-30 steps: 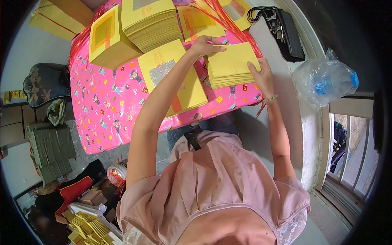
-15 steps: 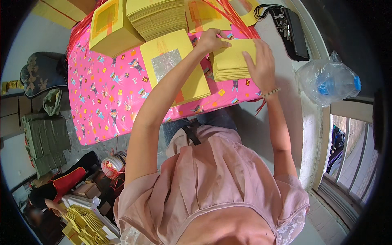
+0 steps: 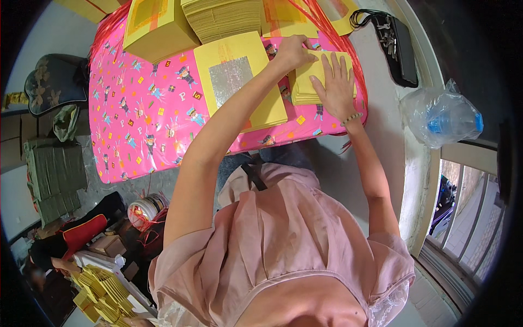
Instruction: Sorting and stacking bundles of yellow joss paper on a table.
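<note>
Fingers on the right hand [image 3: 335, 91] are spread flat over the small yellow paper stack [image 3: 303, 87], so we only get its left side and near edge poking out around them. We honestly can't tell if the left hand [image 3: 294, 53] is pinching its far-left corner, and the left forearm [image 3: 231, 114] hides part of the silver-patched sheets [image 3: 231, 76] just left of those fingers.

Passage is offered over the pink tablecloth [image 3: 133, 117] at left; beyond, it is blocked by tall yellow stacks [image 3: 223, 23], and onto the small yellow pile [image 3: 303, 83] by the right hand [image 3: 336, 90].
</note>
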Demonstrator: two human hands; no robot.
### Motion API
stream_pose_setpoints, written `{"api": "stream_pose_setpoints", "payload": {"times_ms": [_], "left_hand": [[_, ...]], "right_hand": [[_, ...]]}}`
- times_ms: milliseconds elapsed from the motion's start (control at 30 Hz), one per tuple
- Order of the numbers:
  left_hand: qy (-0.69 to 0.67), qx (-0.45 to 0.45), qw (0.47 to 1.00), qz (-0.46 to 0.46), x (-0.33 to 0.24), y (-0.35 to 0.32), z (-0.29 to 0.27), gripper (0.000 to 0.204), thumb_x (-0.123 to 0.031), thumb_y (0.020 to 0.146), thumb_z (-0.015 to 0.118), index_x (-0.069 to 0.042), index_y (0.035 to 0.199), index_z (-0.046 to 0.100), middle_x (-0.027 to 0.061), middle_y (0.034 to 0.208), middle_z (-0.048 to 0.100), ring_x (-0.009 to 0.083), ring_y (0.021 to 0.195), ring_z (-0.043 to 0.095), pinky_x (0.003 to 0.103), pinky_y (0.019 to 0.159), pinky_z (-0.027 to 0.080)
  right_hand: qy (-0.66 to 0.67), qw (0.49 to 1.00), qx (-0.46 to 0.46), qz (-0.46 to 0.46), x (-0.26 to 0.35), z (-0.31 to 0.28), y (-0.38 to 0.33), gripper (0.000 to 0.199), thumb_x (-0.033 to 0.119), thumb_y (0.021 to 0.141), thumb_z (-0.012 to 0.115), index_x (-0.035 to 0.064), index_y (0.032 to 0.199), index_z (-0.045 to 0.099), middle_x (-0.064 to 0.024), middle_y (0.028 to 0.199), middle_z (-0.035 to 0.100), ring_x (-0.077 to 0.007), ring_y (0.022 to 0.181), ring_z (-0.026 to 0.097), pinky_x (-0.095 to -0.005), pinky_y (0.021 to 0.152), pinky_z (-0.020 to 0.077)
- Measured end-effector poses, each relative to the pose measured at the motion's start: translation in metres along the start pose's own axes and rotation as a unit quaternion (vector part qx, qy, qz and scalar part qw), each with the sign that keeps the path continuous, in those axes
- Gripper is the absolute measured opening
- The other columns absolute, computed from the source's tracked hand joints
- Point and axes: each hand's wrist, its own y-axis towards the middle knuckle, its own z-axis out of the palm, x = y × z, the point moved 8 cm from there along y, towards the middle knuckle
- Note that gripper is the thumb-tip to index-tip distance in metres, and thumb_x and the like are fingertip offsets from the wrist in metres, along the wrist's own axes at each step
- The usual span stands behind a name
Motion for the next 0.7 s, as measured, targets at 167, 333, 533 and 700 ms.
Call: {"api": "stream_pose_setpoints", "payload": {"times_ms": [167,333,533,700], "left_hand": [[0.080,-0.098,0.991,0.038,-0.011,-0.013,-0.016,0.048,-0.027,0.069,0.085,-0.001,0.106,0.069,0.0203,0.097,0.069,0.0359,0.095,0.066,0.045,0.085,0.052],[0.104,-0.135,0.978,0.120,-0.019,-0.048,-0.056,0.038,-0.027,0.081,0.076,-0.003,0.108,0.067,0.0177,0.101,0.070,0.0335,0.097,0.066,0.042,0.085,0.053],[0.046,-0.106,0.991,0.069,-0.001,-0.138,-0.115,0.029,-0.020,0.091,0.067,-0.004,0.115,0.066,0.0121,0.103,0.072,0.0249,0.096,0.069,0.037,0.083,0.054],[-0.068,-0.139,0.988,-0.019,0.013,-0.206,-0.131,0.024,-0.011,0.088,0.066,-0.001,0.110,0.067,0.0158,0.094,0.069,0.0281,0.088,0.071,0.039,0.078,0.056]], "right_hand": [[-0.003,1.000,0.016,0.007,-0.003,0.001,0.004,0.072,0.055,0.098,0.047,0.0058,0.150,0.039,-0.0224,0.155,0.034,-0.0432,0.144,0.027,-0.0615,0.114,0.0212],[0.032,0.997,0.061,0.037,-0.008,-0.009,0.011,0.071,0.057,0.097,0.045,0.0040,0.144,0.047,-0.0233,0.147,0.043,-0.0405,0.140,0.036,-0.0586,0.113,0.0247],[0.089,0.995,0.036,-0.008,-0.006,-0.040,0.026,0.053,0.043,0.102,0.045,-0.0012,0.127,0.061,-0.0205,0.125,0.060,-0.0359,0.119,0.056,-0.0458,0.105,0.0378],[0.113,0.993,0.012,-0.036,0.001,-0.054,0.036,0.052,0.043,0.102,0.046,0.0001,0.124,0.063,-0.0178,0.122,0.063,-0.0341,0.116,0.058,-0.0467,0.102,0.0389]]}}
